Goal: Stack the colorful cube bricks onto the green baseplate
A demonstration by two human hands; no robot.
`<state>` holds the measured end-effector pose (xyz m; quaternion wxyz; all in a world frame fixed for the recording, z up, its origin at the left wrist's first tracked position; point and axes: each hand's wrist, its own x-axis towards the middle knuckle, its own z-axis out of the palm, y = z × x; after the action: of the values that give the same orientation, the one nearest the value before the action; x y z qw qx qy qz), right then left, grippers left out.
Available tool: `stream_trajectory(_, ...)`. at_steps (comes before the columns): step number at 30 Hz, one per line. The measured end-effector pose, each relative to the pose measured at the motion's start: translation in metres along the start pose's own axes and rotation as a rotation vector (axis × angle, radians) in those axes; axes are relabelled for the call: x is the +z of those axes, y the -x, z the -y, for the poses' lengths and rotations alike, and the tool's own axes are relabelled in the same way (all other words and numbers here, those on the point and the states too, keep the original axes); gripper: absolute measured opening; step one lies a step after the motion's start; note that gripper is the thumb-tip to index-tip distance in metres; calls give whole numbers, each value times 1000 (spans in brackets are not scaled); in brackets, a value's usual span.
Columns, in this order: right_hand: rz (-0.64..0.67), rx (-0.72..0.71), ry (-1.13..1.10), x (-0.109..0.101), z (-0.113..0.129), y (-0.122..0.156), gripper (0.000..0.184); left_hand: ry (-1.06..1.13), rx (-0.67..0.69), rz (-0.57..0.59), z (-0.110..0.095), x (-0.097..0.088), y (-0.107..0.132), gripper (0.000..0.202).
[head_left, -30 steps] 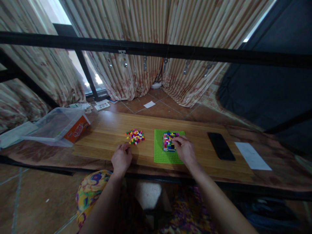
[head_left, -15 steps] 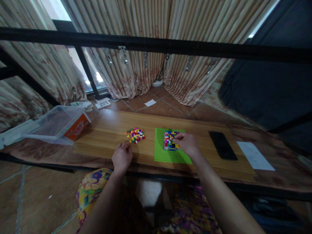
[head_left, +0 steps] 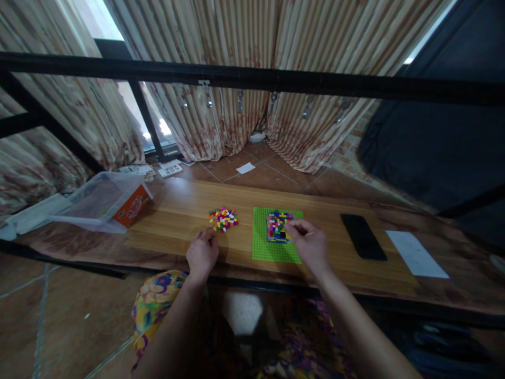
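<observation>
A green baseplate (head_left: 263, 247) lies on the wooden board (head_left: 177, 221), with a block of many-coloured small bricks (head_left: 277, 225) built on its far half. My right hand (head_left: 310, 245) rests at the block's right side, its fingers pinched against the bricks. A loose heap of small coloured bricks (head_left: 223, 218) sits to the left of the plate. My left hand (head_left: 202, 254) lies curled on the board just in front of that heap, with the fingers closed; whether it holds anything is hidden.
A clear plastic tub (head_left: 97, 201) with an orange label lies at the left end. A black phone (head_left: 363, 237) and a white sheet of paper (head_left: 416, 253) lie to the right. A black bar (head_left: 252, 79) crosses overhead, with curtains behind.
My right hand has shifted from on top of the brick block to its right side. The left hand has stayed put. The view has drifted slightly.
</observation>
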<state>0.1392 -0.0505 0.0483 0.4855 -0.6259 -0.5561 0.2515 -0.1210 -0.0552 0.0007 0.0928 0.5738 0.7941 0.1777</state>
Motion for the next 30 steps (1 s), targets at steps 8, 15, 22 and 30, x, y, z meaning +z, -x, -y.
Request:
stream_trajectory(8, 319, -238, 162, 72, 22, 44, 19, 7, 12, -11, 1, 0, 2, 31)
stream_trajectory(15, 280, -178, 437, 132, 7, 4, 22, 24, 36, -19, 0, -1, 3, 29)
stream_trajectory(22, 326, -154, 538, 144, 2, -11, 12, 25, 16, 16, -1, -3, 2, 30)
stream_trajectory(30, 329, -181, 506, 137, 6, -4, 10, 26, 9, 7, 1, 0, 0, 32)
